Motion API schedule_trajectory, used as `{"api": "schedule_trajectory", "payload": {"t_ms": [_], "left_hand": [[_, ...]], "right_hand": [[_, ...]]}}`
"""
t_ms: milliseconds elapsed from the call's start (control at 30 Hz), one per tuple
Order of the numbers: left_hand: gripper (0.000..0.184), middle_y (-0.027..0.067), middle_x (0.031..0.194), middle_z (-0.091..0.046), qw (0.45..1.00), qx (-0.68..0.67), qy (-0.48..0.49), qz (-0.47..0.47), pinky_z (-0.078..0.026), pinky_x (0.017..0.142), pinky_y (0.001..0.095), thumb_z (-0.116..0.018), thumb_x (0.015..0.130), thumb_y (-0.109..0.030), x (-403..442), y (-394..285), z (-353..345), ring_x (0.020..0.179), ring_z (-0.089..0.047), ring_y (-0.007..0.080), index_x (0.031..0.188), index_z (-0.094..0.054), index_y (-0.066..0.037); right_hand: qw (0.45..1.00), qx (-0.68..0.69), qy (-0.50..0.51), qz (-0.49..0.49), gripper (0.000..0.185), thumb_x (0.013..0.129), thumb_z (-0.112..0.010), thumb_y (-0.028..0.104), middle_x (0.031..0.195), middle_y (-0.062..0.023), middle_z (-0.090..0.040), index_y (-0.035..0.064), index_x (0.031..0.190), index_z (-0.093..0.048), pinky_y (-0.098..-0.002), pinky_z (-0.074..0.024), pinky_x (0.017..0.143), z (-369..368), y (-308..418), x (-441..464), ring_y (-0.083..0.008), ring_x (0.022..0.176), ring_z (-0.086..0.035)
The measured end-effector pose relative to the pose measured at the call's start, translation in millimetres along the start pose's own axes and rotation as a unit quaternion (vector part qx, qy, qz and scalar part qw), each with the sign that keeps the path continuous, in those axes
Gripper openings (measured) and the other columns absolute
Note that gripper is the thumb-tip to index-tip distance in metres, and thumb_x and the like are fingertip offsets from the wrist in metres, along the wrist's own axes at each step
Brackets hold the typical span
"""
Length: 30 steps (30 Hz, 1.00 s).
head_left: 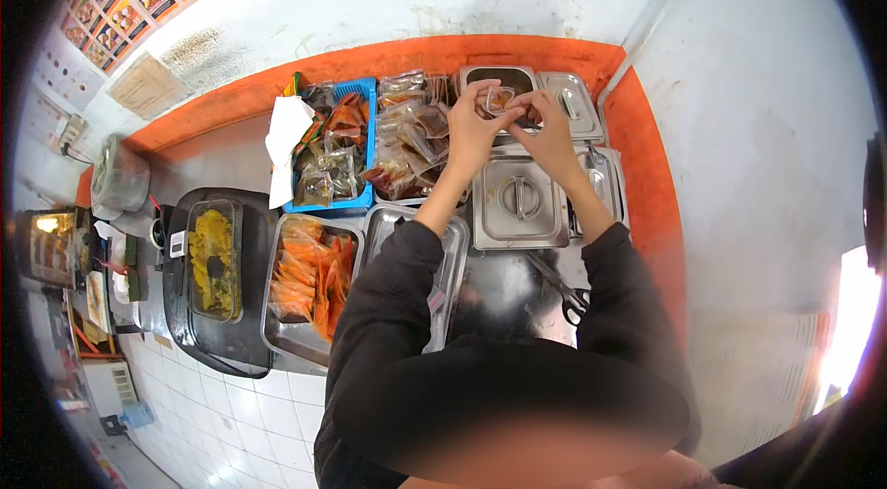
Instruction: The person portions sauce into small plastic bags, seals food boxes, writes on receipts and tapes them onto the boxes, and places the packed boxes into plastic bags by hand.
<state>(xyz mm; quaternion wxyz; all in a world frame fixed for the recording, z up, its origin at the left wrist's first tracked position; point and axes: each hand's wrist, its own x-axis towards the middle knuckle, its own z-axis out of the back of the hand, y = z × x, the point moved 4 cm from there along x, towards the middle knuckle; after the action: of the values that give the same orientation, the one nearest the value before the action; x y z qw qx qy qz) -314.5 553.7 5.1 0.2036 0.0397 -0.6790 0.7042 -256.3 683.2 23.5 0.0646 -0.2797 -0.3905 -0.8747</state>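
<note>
Above the metal food pans, my two hands come together around a small clear plastic cup with something brownish showing in or through it. The fingers of my left hand are closed on the cup's left side. My right hand pinches at its right edge, fingertips bent inward. Directly below lies a lidded steel pan. Behind the hands is an uncovered steel pan, its contents mostly hidden.
Left of the hands stand a tray of filled plastic bags and a blue basket of packets. Orange bagged food fills a steel tray. Scissors lie near my right sleeve. A yellow-filled container sits farther left.
</note>
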Motion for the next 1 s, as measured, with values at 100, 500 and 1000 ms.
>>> {"api": "schedule_trajectory", "payload": {"t_ms": [100,500,1000], "left_hand": [[0.051,0.0088,0.108,-0.064,0.998,-0.048,0.034,-0.032,-0.046,0.074,0.0233,-0.078,0.073,-0.01,-22,-22,4,0.092,-0.06,0.0116,0.117,-0.056,0.001],[0.006,0.0021,0.076,-0.064,0.98,-0.156,0.123,0.008,-0.042,0.063,0.0185,-0.067,0.084,-0.002,-74,-54,60,0.069,-0.056,0.0049,0.087,-0.066,0.003],[0.011,-0.0022,0.081,-0.062,0.993,-0.011,0.119,-0.008,-0.035,0.071,0.0254,-0.073,0.074,-0.01,-131,-75,93,0.073,-0.045,0.0096,0.082,-0.067,-0.004]], "right_hand": [[0.994,0.088,-0.019,-0.068,0.016,0.076,-0.069,0.004,0.084,-0.0041,-0.06,0.0041,0.09,-0.061,-0.0285,-0.0454,0.067,9,24,-18,-0.015,0.079,-0.057],[0.932,0.322,0.055,-0.156,0.011,0.086,-0.064,0.005,0.079,-0.0054,-0.062,-0.0015,0.093,-0.058,-0.0238,-0.0502,0.068,35,73,-64,-0.01,0.072,-0.06],[0.885,0.4,0.094,-0.217,0.009,0.086,-0.063,0.002,0.083,-0.0076,-0.061,-0.0022,0.091,-0.057,-0.0252,-0.0507,0.068,22,101,-112,-0.0118,0.074,-0.06]]}}
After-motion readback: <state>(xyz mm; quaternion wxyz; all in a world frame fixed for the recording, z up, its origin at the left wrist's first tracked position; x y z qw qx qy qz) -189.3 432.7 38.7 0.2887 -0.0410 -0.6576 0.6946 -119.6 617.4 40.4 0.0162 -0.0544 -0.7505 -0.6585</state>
